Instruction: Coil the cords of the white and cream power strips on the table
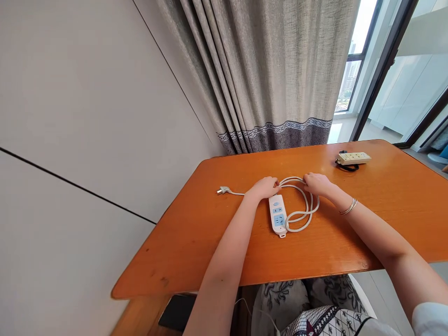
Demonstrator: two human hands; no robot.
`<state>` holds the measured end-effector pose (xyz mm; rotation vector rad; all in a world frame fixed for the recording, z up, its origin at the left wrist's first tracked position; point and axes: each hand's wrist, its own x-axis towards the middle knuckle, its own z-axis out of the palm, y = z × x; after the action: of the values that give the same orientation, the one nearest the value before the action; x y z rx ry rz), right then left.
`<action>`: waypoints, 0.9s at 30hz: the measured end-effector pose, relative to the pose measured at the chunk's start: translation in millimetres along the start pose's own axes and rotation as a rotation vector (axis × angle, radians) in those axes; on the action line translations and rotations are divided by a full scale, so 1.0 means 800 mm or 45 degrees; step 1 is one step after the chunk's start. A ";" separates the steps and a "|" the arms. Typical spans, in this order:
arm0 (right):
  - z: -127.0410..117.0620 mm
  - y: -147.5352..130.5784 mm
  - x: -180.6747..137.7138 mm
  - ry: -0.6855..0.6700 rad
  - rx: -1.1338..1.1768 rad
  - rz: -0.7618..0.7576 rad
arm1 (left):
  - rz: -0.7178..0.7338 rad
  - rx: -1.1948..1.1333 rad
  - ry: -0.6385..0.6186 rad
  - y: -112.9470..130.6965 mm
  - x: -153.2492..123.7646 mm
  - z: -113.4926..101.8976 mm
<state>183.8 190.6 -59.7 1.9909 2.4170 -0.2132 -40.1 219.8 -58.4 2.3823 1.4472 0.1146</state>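
Observation:
A white power strip [278, 215] with pale blue socket panels lies on the wooden table in front of me. Its white cord [309, 211] curls in loose loops to the right of it, and the plug [224, 190] rests off to the left. Just above the strip's far end, my left hand [266, 187] is closed on the cord, the fingertips partly hidden. My right hand [317, 183], with a bracelet [349, 206] on its wrist, pinches the far side of the cord loops.
A second, cream power strip [354, 158] with a black cord sits at the table's [196, 242] far right. A grey curtain [280, 70] hangs behind the table, and a white wall [87, 116] runs along the left. A dark flat object [178, 311] lies below the near edge.

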 end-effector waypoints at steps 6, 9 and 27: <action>-0.027 -0.011 -0.014 0.397 0.344 -0.046 | 0.083 -0.336 0.124 0.008 -0.001 -0.008; -0.034 -0.012 -0.022 0.713 0.718 -0.150 | 0.171 -1.117 0.030 0.015 -0.007 -0.015; -0.025 -0.043 -0.045 0.088 0.982 -0.400 | 0.341 -2.233 1.059 0.054 -0.055 -0.079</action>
<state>158.9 151.1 -33.3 1.7846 2.9759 -1.2650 -39.6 179.5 20.3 0.9095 0.5252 1.7093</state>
